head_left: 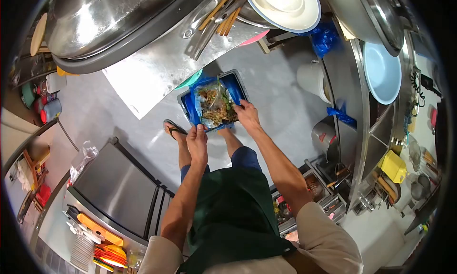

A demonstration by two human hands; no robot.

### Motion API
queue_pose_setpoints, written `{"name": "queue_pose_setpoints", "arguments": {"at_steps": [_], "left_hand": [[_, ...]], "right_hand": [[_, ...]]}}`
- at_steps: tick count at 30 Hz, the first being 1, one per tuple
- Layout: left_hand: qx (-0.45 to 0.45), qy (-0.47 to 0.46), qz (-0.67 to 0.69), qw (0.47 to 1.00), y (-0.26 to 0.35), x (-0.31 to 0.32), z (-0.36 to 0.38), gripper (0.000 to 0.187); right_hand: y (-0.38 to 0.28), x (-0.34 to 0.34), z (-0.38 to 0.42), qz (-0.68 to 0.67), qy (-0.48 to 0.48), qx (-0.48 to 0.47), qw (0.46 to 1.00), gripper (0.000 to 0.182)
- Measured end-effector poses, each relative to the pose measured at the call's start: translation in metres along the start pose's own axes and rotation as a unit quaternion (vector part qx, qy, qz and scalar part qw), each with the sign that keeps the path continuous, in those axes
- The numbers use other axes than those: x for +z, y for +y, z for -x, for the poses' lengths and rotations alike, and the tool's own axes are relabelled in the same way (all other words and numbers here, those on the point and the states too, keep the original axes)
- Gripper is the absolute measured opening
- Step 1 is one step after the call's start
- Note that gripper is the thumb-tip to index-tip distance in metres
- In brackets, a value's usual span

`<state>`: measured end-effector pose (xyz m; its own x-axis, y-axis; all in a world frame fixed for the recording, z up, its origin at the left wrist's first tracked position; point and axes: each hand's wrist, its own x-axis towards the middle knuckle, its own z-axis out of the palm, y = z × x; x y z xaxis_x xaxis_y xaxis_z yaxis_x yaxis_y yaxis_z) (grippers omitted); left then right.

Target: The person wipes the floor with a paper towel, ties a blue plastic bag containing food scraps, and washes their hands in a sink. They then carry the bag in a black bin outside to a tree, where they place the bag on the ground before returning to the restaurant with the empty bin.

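Seen from the head camera, the person bends over a bin (236, 86) standing on the grey floor (266, 74) just ahead of their feet. The bin is lined with a blue bag (234, 89), and inside it sits a clear bag of food scraps (215, 105), brownish with some green leaves on top.

The left hand (196, 140) is at the bin's 6 o'clock edge, fingers curled down onto the near rim and the blue bag there; it looks to be gripping the lining, though how firmly cannot be told. The right hand (247, 114) is at the bin's 4 o'clock corner, fingers closed on the edge of the blue bag beside the food scraps.

A foot in a sandal (172, 129) rests on the floor at the bin's 8 o'clock, just beside it. The person wears a dark green apron (233, 217) over blue shorts.

At 12 o'clock from the bin, a steel surface (157, 69) carries a large metal lid (109, 22), a bunch of chopsticks (223, 12) and a white plate (285, 5). At 3 o'clock stands a white bucket (312, 79), with a pale blue bowl (382, 72) farther out on a steel shelf. At 7 o'clock, well apart from the bin, is a steel cabinet (119, 188).
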<state>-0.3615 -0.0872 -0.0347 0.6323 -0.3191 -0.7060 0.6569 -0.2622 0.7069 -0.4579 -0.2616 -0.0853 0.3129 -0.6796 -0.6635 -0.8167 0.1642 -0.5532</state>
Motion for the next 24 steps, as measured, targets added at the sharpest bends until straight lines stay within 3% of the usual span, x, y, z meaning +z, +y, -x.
{"name": "queue_pose_setpoints", "arguments": {"at_steps": [1, 10, 13, 17, 19, 21, 24], "left_hand": [[-0.001, -0.006, -0.003, 1.000, 0.005, 0.004, 0.004, 0.030], [0.005, -0.002, 0.035, 0.999, 0.024, 0.007, 0.021, 0.031], [0.005, -0.002, 0.018, 1.000, 0.008, -0.003, 0.027, 0.031], [0.008, -0.018, -0.009, 1.000, -0.009, 0.001, 0.012, 0.033], [0.018, -0.052, -0.020, 0.998, -0.020, 0.019, 0.012, 0.034], [0.032, -0.076, -0.004, 0.997, -0.021, 0.049, 0.011, 0.049], [0.073, -0.044, -0.171, 0.982, -0.040, 0.072, -0.014, 0.067]], "right_hand": [[0.001, 0.006, 0.001, 0.005, 0.038, -0.030, 0.999, 0.040], [-0.019, -0.016, 0.026, 0.056, -0.020, -0.002, 0.998, 0.048], [0.002, -0.001, 0.016, -0.031, -0.048, 0.028, 0.998, 0.044], [0.011, 0.004, 0.013, -0.047, -0.088, 0.049, 0.994, 0.053], [0.012, 0.003, 0.021, -0.116, -0.122, 0.087, 0.982, 0.062], [0.002, -0.005, 0.024, -0.172, -0.144, 0.116, 0.968, 0.070], [0.009, -0.006, 0.019, -0.246, -0.157, 0.147, 0.945, 0.075]]}}
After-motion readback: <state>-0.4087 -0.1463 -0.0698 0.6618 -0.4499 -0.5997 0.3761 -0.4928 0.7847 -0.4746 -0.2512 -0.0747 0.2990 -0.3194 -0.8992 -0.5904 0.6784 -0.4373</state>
